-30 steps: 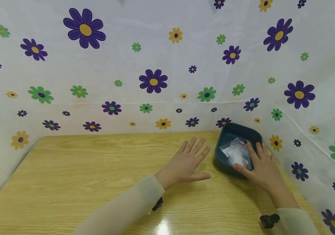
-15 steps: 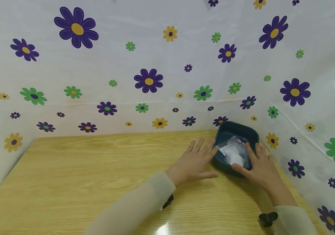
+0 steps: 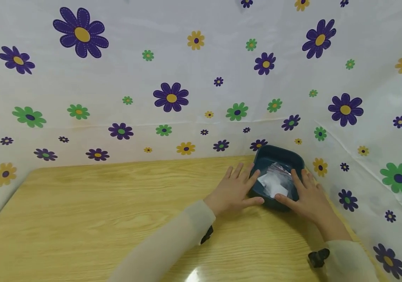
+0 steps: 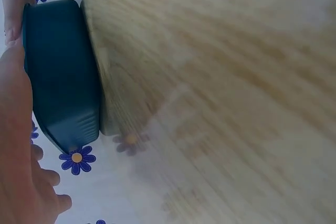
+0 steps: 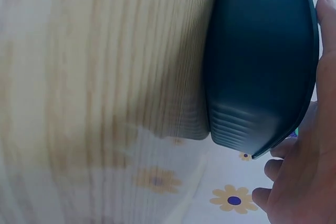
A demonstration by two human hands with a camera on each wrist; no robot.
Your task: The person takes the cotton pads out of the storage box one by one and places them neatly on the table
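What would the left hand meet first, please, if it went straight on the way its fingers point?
Probably the bin: in the head view the left hand overlaps its left side, though whether they touch is unclear.

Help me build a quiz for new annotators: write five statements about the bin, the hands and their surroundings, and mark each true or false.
1. The dark teal bin is near the far right corner of the wooden table. True.
2. The bin is empty. False: white and clear plastic packaging lies in it.
3. The left hand is at the bin's left side, the right hand at its right. True.
4. The left hand is clenched in a fist. False: its fingers are extended and spread.
5. The curtain behind is plain. False: it has printed flowers.
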